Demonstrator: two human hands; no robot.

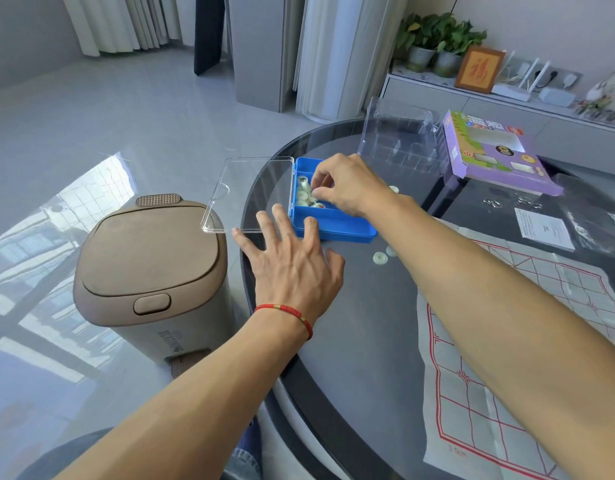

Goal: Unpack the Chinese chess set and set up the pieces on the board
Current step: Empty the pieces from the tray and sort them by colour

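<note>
Several pale round chess pieces (308, 195) lie in the left compartment of the shallow blue plastic box (333, 226), its clear hinged lid (252, 194) open flat to the left over the rim of the dark round glass table (361, 323). My right hand (347, 190) pinches among them, thumb and forefinger curled; which piece, I cannot tell. My left hand (292, 261), fingers spread, presses the near box wall. Best done, I judge: steady the box, lift one piece cleanly, carry it right to the white paper board with red grid (527, 358). Two pieces (380, 258) rest just beyond. Legible: a framed red "福" (479, 69), far right; "3.0cm" seemingly printed at the board's near corner.
</note>
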